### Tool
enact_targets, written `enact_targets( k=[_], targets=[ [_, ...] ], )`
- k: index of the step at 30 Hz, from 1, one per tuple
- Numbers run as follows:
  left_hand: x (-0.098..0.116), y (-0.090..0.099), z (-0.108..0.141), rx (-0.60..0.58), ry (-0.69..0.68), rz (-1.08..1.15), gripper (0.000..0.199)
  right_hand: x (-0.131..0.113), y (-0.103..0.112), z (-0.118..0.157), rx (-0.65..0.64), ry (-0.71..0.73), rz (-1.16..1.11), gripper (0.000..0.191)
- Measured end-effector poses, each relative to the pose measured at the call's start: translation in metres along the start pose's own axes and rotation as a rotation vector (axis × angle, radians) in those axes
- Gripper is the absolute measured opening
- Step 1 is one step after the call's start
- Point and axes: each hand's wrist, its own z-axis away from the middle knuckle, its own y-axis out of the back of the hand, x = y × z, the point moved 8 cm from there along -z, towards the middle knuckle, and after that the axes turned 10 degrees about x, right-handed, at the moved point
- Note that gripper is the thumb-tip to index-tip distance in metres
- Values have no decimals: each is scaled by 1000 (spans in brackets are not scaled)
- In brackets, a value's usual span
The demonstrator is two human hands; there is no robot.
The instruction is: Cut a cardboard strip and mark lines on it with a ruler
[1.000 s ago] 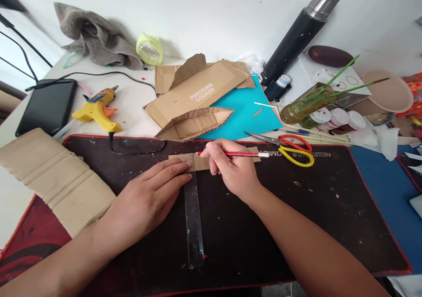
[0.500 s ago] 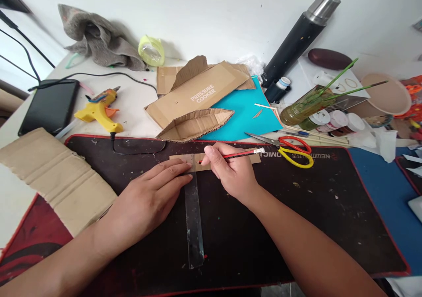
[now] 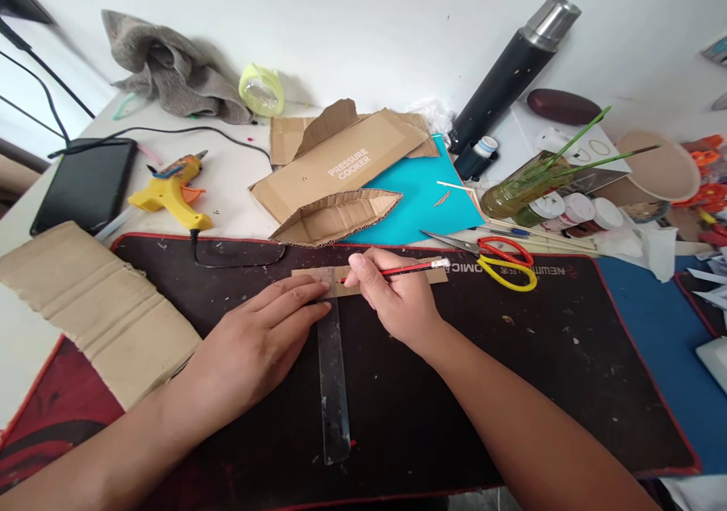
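Observation:
My right hand [image 3: 391,291] is closed around a red-and-black pencil [image 3: 412,269] with a white eraser end. The pencil's tip is at a narrow cardboard strip [image 3: 435,272], right beside the edge of a clear ruler [image 3: 334,390]. The ruler lies across the strip and runs toward me over the dark mat. My left hand [image 3: 273,337] lies flat with outstretched fingers, its fingertips pressing on the ruler and strip. Beyond the hands stands a boat-shaped cardboard piece [image 3: 341,216] with raised walls. Scissors [image 3: 494,257] with red and yellow handles rest to the right.
A yellow glue gun [image 3: 173,193] and a cardboard sheet [image 3: 96,306] are at left. Behind lie a printed cardboard panel [image 3: 341,159] and a blue sheet [image 3: 417,200]. A black flask [image 3: 505,79] and a glass jar with green stems [image 3: 519,185] stand at back right.
The camera view has shifted slightly. Both hands, the pencil and the ruler stay in nearly the same places.

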Motion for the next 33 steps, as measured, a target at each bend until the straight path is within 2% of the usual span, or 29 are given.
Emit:
enact_targets(
  k=[12,24,33],
  targets=[
    [0,0,0,14,6,20,26,-4,-1,-1,-5,30,27,54],
    [1,1,-2,6,-2,13,25,-14,0,-2,11,173,150,49],
    [1,0,-2,3,1,12,25,-16,0,-1,20,179,172,46]
  ],
)
